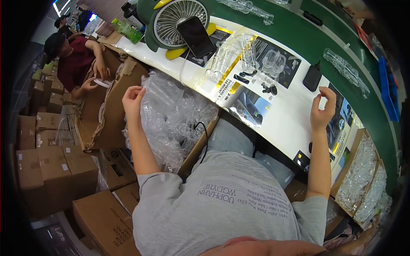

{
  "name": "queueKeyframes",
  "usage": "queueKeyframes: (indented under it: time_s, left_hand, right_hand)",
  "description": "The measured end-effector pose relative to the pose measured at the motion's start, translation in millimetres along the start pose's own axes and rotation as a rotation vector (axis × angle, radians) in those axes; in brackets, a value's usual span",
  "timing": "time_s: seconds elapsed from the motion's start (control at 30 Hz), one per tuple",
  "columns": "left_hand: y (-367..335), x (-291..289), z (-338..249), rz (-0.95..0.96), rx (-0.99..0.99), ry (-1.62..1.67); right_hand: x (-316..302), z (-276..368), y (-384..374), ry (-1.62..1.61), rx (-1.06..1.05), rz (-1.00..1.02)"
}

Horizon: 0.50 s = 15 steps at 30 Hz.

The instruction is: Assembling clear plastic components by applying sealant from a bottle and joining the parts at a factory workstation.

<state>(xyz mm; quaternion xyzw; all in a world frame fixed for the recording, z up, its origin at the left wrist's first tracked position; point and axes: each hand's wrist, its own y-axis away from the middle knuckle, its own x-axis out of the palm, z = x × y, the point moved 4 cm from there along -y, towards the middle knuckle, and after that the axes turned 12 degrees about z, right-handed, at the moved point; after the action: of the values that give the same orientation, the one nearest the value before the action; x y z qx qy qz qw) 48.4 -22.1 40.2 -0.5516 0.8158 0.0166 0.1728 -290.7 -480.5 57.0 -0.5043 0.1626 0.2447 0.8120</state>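
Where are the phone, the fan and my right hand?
Phone (195, 37), head view: middle of its dark screen.
Fan (170, 24), head view: its round grille.
Right hand (321, 117), head view: its middle, below the bent fingers.

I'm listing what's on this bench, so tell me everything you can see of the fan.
The fan has a round, grey grille of fine radial ribs in a dark green, plastic-looking body, with yellow parts above, below and at the right. It stands on the left part of the white table, its face toward the camera. A black phone overlaps its lower right front, seemingly leaning on it. Whether it spins, I cannot tell.
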Motion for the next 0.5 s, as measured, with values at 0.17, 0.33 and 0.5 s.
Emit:
queueKeyframes:
  time_s: [0.17, 0.33, 0.5]
  left_hand:
    - [-4.3, 9.4, -4.0, 0.084, 0.023, 0.401]
    - [-17.8, -3.6, 34.4, 0.045, -0.018, -0.114]
    - [-0.8, 41.1, 15.6, 0.111, 0.107, -0.600]
  right_hand:
    - [-1.1, -4.8, 5.5, 0.018, 0.027, 0.045]
    - [-0.3, -2.0, 3.7, -0.008, 0.016, 0.020]
    - [-1.8, -4.2, 4.7, 0.002, 0.036, 0.029]
